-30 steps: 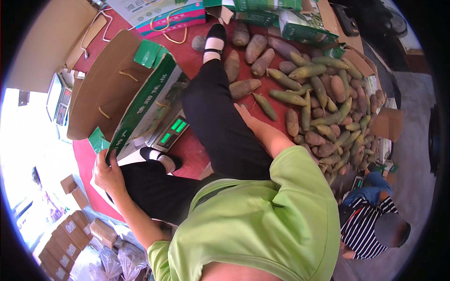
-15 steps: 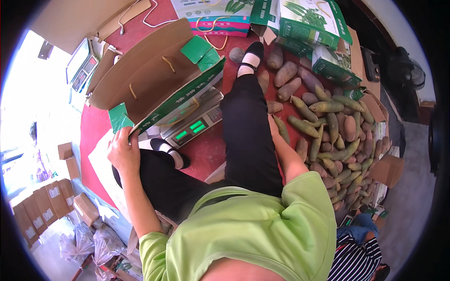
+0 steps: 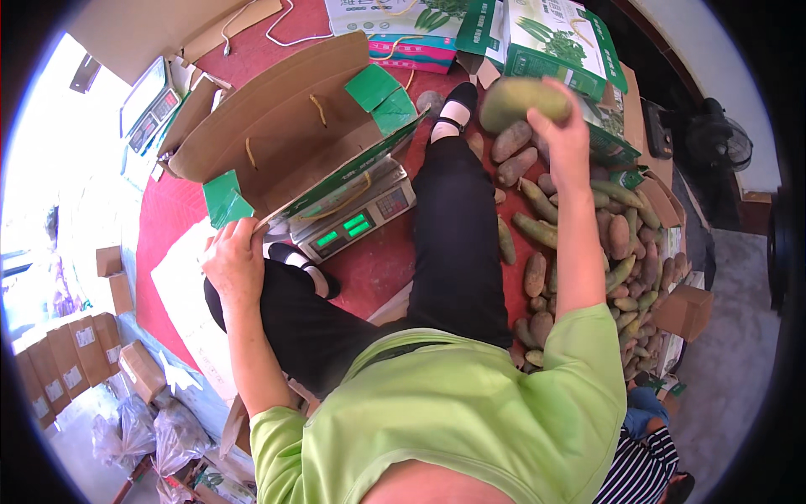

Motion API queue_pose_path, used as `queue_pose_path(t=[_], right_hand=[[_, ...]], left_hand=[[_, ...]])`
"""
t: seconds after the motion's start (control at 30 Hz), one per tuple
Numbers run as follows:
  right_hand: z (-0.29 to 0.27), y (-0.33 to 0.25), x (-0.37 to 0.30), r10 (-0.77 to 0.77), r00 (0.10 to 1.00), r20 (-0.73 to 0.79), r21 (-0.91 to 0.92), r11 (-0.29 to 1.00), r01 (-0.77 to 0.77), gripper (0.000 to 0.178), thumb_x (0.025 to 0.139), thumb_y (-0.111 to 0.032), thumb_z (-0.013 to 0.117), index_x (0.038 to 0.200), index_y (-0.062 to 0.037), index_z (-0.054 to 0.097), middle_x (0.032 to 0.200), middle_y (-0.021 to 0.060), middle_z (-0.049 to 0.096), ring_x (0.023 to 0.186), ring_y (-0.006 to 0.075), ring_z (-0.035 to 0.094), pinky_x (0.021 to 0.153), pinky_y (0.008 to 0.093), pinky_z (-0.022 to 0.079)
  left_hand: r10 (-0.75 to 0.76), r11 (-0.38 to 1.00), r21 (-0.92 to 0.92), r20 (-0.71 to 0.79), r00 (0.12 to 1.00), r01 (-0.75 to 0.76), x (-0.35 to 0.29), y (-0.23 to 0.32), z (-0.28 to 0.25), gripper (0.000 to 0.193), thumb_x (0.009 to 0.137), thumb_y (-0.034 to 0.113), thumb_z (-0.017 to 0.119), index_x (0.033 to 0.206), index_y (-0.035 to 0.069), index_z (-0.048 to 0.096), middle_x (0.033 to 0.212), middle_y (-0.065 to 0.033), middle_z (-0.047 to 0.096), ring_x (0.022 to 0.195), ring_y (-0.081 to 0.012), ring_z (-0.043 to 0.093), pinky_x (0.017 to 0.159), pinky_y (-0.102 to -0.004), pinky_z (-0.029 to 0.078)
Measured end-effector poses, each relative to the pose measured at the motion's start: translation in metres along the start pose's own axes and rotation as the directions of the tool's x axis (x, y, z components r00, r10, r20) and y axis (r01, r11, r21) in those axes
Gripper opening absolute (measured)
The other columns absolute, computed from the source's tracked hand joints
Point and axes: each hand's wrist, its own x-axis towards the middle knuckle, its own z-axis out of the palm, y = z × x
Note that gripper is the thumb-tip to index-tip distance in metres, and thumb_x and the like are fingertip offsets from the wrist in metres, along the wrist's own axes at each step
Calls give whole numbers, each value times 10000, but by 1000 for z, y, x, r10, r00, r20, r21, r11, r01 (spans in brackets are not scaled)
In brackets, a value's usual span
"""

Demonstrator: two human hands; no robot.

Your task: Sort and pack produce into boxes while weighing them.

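Observation:
My right hand (image 3: 564,139) is raised above the produce pile, fingers wrapped round a large green radish (image 3: 520,102), slightly blurred. My left hand (image 3: 233,260) pinches the near left corner of an open carton (image 3: 277,134), brown inside and green outside, with rope handles. No produce shows in the visible part of its inside. The carton stands on a digital scale (image 3: 357,227) with a lit green display. To the right, green radishes (image 3: 536,228) and pinkish-brown roots (image 3: 535,273) lie heaped, partly hidden by my right forearm.
Printed cartons (image 3: 554,42) stand at the far right, a second scale (image 3: 155,113) at the far left. My legs (image 3: 457,244) stretch over the red surface (image 3: 369,281). A person in a striped top (image 3: 638,466) is at lower right. Brown boxes (image 3: 71,361) line the lower left.
My right hand has risen from beside my right leg to above the pile and now shows a green radish in its grip. My left hand stays on the carton's corner; the view has shifted slightly.

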Motion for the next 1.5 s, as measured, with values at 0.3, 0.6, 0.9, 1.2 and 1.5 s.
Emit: queue_pose_path(t=[0.3,0.6,0.9,1.2,1.5], right_hand=[[146,-53,37,-232,808,541,119,973,200,424,768,-116,732,1151,-76,556,1078,53,602,992,155,573,853,309,476],[226,0,16,496,336,801,-570,458,682,536,699,-277,742,1169,-109,545,1114,86,632,1049,281,598,870,401,481],[177,-3,25,118,485,867,-357,826,437,375,794,-261,665,1098,-45,617,1004,119,665,931,252,632,794,358,494],[-12,68,20,69,955,288,-331,943,32,275,843,-129,628,1099,-29,618,1002,65,659,899,119,611,790,280,489],[-115,259,-162,689,717,-109,-701,458,-547,312,724,-205,708,980,-35,657,999,162,663,944,299,633,838,379,489]], left_hand=[[30,999,-14,6,1000,-30,-4,-1,-3,101,800,207,654,793,116,609,751,-43,623,759,-247,621,685,-371,450],[53,994,-89,-21,998,-55,-8,-2,-4,99,780,188,671,793,104,619,744,-60,619,737,-273,605,677,-379,447],[71,997,-39,-31,997,-72,-4,0,2,92,776,176,669,831,112,633,763,-62,631,716,-289,603,666,-378,465],[-30,998,-60,21,999,31,-2,4,4,148,798,225,676,879,107,639,798,-89,654,742,-308,621,632,-393,462],[10,999,-31,-40,999,-12,-4,-2,12,144,791,185,689,887,86,648,827,-73,669,748,-285,631,636,-370,478]])
